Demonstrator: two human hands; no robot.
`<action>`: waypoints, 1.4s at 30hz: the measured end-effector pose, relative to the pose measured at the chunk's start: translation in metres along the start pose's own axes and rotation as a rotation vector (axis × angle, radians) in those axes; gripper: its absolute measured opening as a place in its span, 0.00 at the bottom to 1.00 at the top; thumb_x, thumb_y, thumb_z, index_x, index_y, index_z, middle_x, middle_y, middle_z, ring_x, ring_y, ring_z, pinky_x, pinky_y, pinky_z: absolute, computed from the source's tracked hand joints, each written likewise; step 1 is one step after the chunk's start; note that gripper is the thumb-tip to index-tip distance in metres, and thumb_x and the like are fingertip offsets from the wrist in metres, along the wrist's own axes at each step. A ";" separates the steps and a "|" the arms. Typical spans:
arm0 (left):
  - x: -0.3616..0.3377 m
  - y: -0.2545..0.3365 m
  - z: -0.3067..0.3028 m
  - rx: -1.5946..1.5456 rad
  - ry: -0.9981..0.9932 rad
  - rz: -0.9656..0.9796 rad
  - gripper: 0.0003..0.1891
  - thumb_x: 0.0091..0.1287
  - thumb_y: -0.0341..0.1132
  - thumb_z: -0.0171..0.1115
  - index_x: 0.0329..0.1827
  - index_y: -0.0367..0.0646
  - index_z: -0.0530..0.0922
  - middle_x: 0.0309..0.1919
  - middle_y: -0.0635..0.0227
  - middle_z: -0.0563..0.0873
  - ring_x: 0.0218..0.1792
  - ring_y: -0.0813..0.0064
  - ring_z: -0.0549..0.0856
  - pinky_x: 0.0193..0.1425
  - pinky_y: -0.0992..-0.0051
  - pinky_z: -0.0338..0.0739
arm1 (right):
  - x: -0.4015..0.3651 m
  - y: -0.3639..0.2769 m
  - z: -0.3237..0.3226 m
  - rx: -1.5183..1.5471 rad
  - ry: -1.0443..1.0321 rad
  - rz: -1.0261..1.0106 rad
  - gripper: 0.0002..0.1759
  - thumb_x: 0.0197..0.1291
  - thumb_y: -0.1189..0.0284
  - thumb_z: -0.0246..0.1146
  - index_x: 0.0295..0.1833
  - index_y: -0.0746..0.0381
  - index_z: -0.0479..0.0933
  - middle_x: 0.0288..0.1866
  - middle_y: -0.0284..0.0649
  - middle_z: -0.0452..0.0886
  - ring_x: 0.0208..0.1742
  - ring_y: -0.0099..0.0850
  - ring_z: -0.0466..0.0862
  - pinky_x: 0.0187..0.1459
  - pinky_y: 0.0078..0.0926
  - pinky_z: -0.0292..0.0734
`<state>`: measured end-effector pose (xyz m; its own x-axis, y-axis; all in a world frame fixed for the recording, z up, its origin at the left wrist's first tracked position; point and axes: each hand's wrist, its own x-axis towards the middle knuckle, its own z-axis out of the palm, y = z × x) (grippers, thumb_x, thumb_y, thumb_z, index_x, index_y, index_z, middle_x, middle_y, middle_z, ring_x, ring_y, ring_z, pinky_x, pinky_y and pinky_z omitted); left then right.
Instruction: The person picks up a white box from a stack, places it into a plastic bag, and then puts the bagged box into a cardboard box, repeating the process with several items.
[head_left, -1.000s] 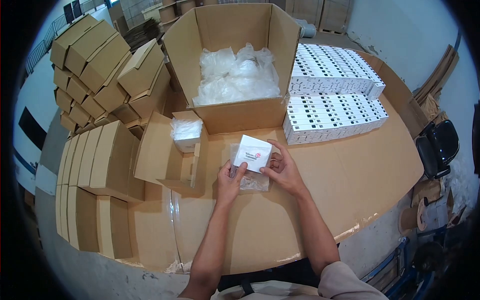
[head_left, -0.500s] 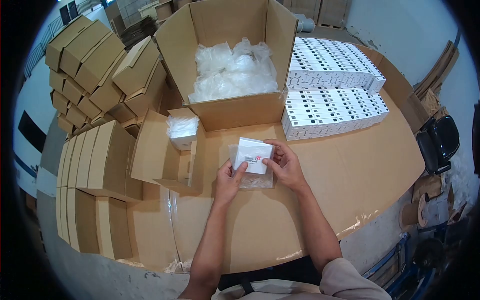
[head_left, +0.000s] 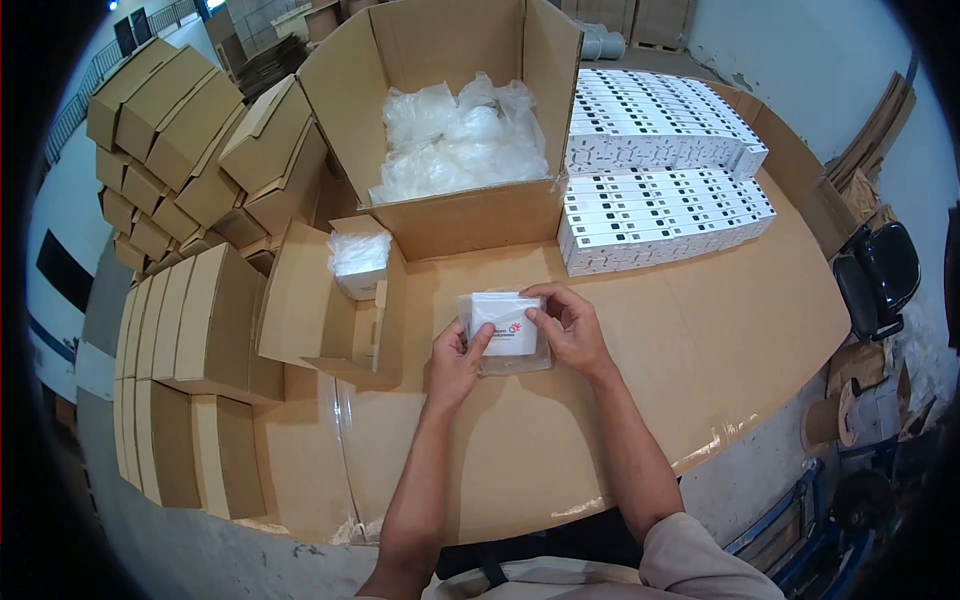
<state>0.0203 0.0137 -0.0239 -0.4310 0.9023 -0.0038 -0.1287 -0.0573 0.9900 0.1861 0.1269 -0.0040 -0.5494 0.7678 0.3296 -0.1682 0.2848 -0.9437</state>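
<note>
A small white box with printed lettering and a red mark (head_left: 508, 338) sits inside a clear plastic bag (head_left: 520, 366) over the cardboard-covered table. My left hand (head_left: 458, 362) grips the left side of the bagged box, thumb on its face. At the upper right corner, my right hand (head_left: 570, 332) pinches the bag near its opening. To the left, an open brown carton (head_left: 310, 300) holds wrapped white boxes (head_left: 360, 265).
A large open carton (head_left: 470, 222) full of clear plastic bags stands behind my hands. Stacked white printed boxes (head_left: 665, 225) lie at the back right. Brown cartons (head_left: 190, 130) are piled at the left, with more standing upright (head_left: 215, 320) below. A black chair (head_left: 880, 280) is at the right.
The white box has slid deeper into the plastic bag, toward me. My right hand has shifted slightly at the bag's upper corner, and my left hand stays at the left edge.
</note>
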 end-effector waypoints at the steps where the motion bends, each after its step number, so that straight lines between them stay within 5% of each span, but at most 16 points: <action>1: 0.000 0.001 0.000 -0.006 -0.001 -0.001 0.15 0.78 0.35 0.65 0.60 0.35 0.82 0.49 0.68 0.89 0.48 0.81 0.85 0.56 0.77 0.79 | 0.000 0.001 0.000 -0.010 0.002 -0.012 0.09 0.68 0.80 0.67 0.53 0.66 0.83 0.43 0.38 0.86 0.43 0.23 0.85 0.47 0.24 0.81; 16: 0.000 0.004 0.000 -0.039 0.083 0.064 0.12 0.78 0.36 0.66 0.55 0.36 0.83 0.44 0.70 0.89 0.44 0.84 0.85 0.50 0.78 0.80 | -0.001 0.002 0.007 -0.046 0.055 -0.012 0.05 0.68 0.77 0.69 0.45 0.69 0.85 0.44 0.42 0.90 0.43 0.25 0.87 0.48 0.25 0.82; 22: 0.000 0.001 -0.001 -0.018 0.140 0.134 0.11 0.78 0.35 0.66 0.53 0.36 0.84 0.43 0.69 0.89 0.44 0.84 0.85 0.49 0.79 0.80 | -0.003 -0.003 0.015 0.260 0.110 0.166 0.20 0.71 0.78 0.67 0.65 0.67 0.76 0.50 0.50 0.90 0.51 0.27 0.88 0.56 0.26 0.82; 25: 0.000 0.000 -0.002 -0.048 0.166 0.177 0.11 0.78 0.35 0.65 0.53 0.36 0.84 0.43 0.69 0.89 0.44 0.84 0.85 0.49 0.80 0.79 | -0.001 -0.003 0.020 0.577 0.087 0.157 0.33 0.70 0.79 0.68 0.77 0.65 0.64 0.55 0.52 0.89 0.54 0.28 0.87 0.57 0.27 0.82; 28: 0.001 0.000 -0.004 -0.082 0.191 0.196 0.10 0.79 0.35 0.63 0.52 0.36 0.84 0.43 0.70 0.89 0.44 0.84 0.85 0.50 0.80 0.79 | 0.002 -0.013 0.024 0.507 0.049 0.041 0.39 0.69 0.79 0.69 0.80 0.63 0.58 0.60 0.52 0.87 0.57 0.29 0.86 0.59 0.28 0.81; 34: 0.003 -0.003 -0.010 -0.107 0.219 0.216 0.09 0.80 0.34 0.61 0.51 0.37 0.84 0.46 0.67 0.90 0.47 0.81 0.86 0.53 0.78 0.80 | -0.002 -0.010 0.007 0.206 -0.133 0.227 0.30 0.68 0.81 0.69 0.74 0.64 0.70 0.60 0.45 0.86 0.58 0.28 0.85 0.59 0.27 0.81; 42: 0.001 0.013 -0.007 -0.073 0.030 0.167 0.06 0.73 0.29 0.69 0.49 0.40 0.83 0.55 0.62 0.89 0.57 0.74 0.85 0.65 0.70 0.78 | -0.005 0.001 0.010 0.096 -0.111 0.156 0.17 0.67 0.82 0.69 0.61 0.64 0.82 0.55 0.38 0.87 0.52 0.24 0.85 0.54 0.24 0.81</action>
<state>0.0120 0.0104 -0.0121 -0.4785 0.8643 0.1547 -0.1172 -0.2375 0.9643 0.1803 0.1178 -0.0063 -0.6608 0.7287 0.1795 -0.1488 0.1073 -0.9830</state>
